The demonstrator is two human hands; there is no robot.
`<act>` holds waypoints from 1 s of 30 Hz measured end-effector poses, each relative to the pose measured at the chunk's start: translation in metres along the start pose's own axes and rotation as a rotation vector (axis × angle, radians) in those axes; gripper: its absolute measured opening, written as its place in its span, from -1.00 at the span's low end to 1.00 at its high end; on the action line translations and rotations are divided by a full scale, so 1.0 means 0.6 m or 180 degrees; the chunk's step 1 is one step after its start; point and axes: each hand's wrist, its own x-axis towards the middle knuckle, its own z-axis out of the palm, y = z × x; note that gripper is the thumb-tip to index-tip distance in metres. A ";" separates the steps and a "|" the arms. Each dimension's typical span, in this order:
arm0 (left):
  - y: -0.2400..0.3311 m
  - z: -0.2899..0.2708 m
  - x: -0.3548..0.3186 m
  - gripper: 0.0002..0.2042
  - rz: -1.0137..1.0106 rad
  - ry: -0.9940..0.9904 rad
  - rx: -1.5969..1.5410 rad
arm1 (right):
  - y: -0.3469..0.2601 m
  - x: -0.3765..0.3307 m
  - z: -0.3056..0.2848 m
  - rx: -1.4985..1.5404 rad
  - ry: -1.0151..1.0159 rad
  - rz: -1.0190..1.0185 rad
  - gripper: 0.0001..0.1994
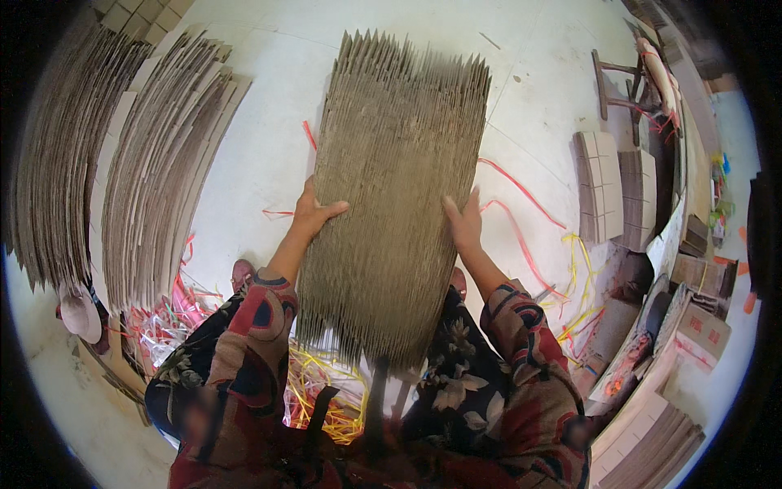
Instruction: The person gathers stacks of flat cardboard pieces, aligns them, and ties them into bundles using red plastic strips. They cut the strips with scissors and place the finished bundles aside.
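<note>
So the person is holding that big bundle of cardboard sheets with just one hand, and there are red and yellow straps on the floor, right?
Not quite. Both hands hold the bundle of cardboard sheets: the left hand grips one side and the right hand the other, as the head view shows. The red and yellow straps on the floor are really there.

A thick bundle of brown corrugated cardboard sheets (pixel 395 187), edges up, stands tilted between my knees, slightly blurred.

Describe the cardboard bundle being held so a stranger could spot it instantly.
Start at the pale concrete floor. At the picture's centre stands an upright bundle of cardboard sheets, seen edge-on, pressed between the left hand and right hand. Unlike the fanned stacks lying leftward, it is lifted and gripped.
</note>
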 end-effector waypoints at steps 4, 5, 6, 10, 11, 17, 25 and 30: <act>0.029 -0.009 -0.024 -0.14 -0.0209 0.0041 -0.0266 | -0.161 0.014 -0.024 -0.1485 0.0078 -0.1495 -0.12; 0.023 -0.015 -0.024 -0.14 -0.0194 0.0070 -0.0187 | -0.202 0.017 -0.013 -0.1511 0.0034 -0.1905 -0.12; 0.021 -0.024 -0.024 -0.13 -0.0130 0.0086 -0.0099 | -0.243 0.015 0.002 -0.1521 -0.0024 -0.2303 -0.12; 0.017 0.003 -0.022 -0.12 -0.0089 0.0045 -0.0041 | -0.180 0.017 0.051 -0.2217 -0.0979 -0.2568 -0.16; 0.020 0.003 -0.016 -0.11 -0.0104 0.0084 -0.0015 | -0.172 0.028 0.063 -0.2169 -0.0939 -0.2631 -0.18; 0.022 -0.018 -0.018 -0.03 -0.0176 -0.0035 -0.0043 | -0.191 0.001 0.085 -0.2014 -0.1055 -0.3141 -0.22; 0.073 0.033 -0.031 0.26 -0.0009 0.0805 0.2744 | -0.184 0.020 0.096 -0.2226 -0.1122 -0.3119 -0.22; 0.061 -0.008 -0.025 0.26 0.0005 0.0818 0.2668 | -0.178 0.020 0.078 -0.2008 -0.1342 -0.2983 -0.22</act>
